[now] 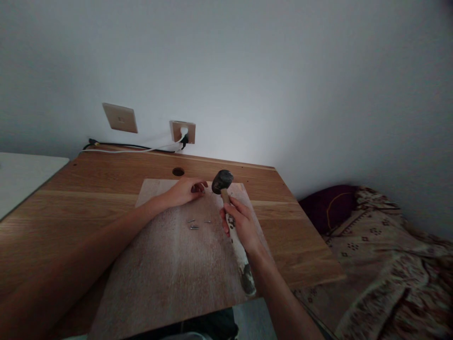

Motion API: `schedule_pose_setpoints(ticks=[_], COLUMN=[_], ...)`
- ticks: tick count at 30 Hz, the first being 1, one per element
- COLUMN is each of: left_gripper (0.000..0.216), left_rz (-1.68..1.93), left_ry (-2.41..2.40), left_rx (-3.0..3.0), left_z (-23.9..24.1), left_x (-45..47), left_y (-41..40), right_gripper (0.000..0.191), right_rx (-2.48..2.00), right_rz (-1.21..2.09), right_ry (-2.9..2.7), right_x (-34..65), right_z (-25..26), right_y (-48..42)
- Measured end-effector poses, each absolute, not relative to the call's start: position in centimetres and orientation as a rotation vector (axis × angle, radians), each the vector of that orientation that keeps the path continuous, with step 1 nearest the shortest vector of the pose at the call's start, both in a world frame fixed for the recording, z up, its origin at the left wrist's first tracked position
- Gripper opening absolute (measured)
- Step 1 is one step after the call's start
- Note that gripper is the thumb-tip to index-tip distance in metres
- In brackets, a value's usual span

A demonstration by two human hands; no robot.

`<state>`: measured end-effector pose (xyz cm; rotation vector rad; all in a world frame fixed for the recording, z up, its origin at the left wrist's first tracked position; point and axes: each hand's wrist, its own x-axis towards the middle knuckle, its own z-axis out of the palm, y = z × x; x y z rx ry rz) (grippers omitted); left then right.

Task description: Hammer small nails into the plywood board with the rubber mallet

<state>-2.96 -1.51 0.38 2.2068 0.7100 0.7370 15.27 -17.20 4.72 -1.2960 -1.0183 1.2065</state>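
R hand point(241, 225) clamped on pale wooden handle of dark-headed hammer point(222, 181), head raised above pale plywood board point(170, 264). Small metal nails point(194, 224) lie loose btw hands. L hand point(186, 190) farther, fingertips pinched at board, what it holds too small to tell.

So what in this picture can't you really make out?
- Head view: what the left hand pinches on the board; its curled fingers hide it.
- Head view: the loose nails are too small and dim to count surely.
- Head view: the hammer handle's middle is covered by the right hand.
- Head view: the board's near edge is cut off by the frame.
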Motion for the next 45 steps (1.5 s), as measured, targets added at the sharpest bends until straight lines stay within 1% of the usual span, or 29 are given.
schedule_pose_setpoints(ticks=[7, 12, 20, 26, 29, 31, 34, 35, 36, 38, 41, 45], left_gripper=[0.034, 0.047, 0.051, 0.047, 0.040, 0.030, 0.012, 0.010, 0.012, 0.016, 0.014, 0.015], left_rz=[0.760, 0.776, 0.798, 0.802, 0.792, 0.620, 0.219, 0.126, 0.072, 0.060, 0.112, 0.213], left_ry=[0.734, 0.732, 0.727, 0.796, 0.846, 0.820, 0.687, 0.640, 0.604, 0.568, 0.555, 0.508], left_rx=[2.200, 2.199, 2.200, 2.307, 2.457, 2.523, 2.525, 2.515, 2.518, 2.564, 2.651, 2.668], left_z=[0.2, -0.2, -0.1, 0.5, 1.9, 3.5, 5.9, 6.4, 6.7, 6.7, 6.0, 5.7], left_x=[-2.9, -2.9, -2.9, -2.8, -3.3, -4.0, -4.9, -5.0, -5.1, -4.9, -4.6, -4.7], left_y=[-1.4, -1.2, -1.2, -1.4, -1.5, -1.9, -3.2, -3.8, -4.5, -5.9, -7.4, -6.6], right_gripper=[0.025, 0.026, 0.034, 0.034, 0.030, 0.030, 0.029, 0.028, 0.027, 0.027, 0.027, 0.025], right_rx=[-1.295, -1.276, -1.295, -1.276, -1.272, -1.278, -1.280, -1.282, -1.285, -1.286, -1.285, -1.282], right_rz=[1.231, 1.229, 1.227, 1.242, 1.262, 1.262, 1.228, 1.219, 1.211, 1.200, 1.196, 1.190], right_ry=[-1.069, -1.095, -1.105, -1.120, -1.116, -1.091, -1.054, -1.043, -1.031, -1.010, -1.004, -1.011], right_x=[13.6, 13.5, 13.2, 13.3, 13.5, 13.6, 13.8, 13.8, 13.9, 14.0, 14.0, 13.9], right_z=[4.2, 3.8, 3.5, 3.6, 3.7, 3.7, 3.9, 3.9, 4.0, 4.0, 4.1, 4.3], right_y=[-17.1, -17.2, -17.2, -17.2, -17.2, -17.3, -17.5, -17.5, -17.5, -17.4, -17.4, -17.4])
